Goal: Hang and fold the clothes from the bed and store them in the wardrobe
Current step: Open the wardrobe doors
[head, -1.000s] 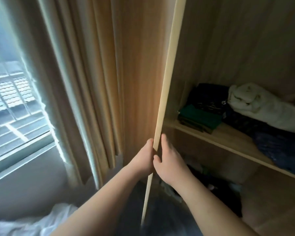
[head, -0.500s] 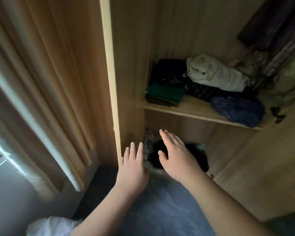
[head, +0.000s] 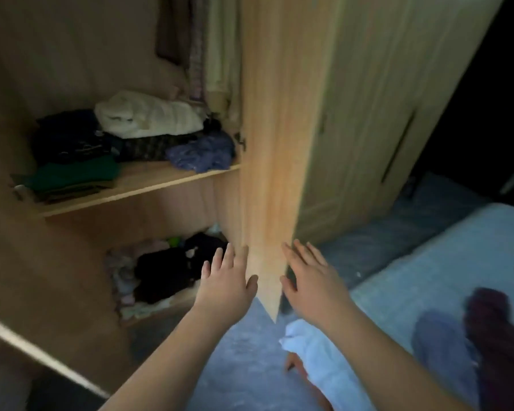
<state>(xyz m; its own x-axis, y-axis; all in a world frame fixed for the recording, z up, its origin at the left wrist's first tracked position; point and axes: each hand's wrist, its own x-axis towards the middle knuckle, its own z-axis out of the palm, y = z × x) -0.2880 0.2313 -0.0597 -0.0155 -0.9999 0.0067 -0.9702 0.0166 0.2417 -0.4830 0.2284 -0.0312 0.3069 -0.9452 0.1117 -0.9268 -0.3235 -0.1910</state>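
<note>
Left grip (head: 226,280) and right grip (head: 312,280) spread, empty, flanking wardrobe door (head: 264,188) edge. Clothes (head: 439,345) on bed (head: 428,256), untouched. Risk: door swinging shut, nipping a grip.

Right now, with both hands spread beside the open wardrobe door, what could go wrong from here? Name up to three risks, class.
The wardrobe door hangs between the left hand and the right hand; a swing might strike either one. The blue garment bulges at the shelf edge near the door and may slip off or get caught. The loose pile below could spill onto the floor.
</note>
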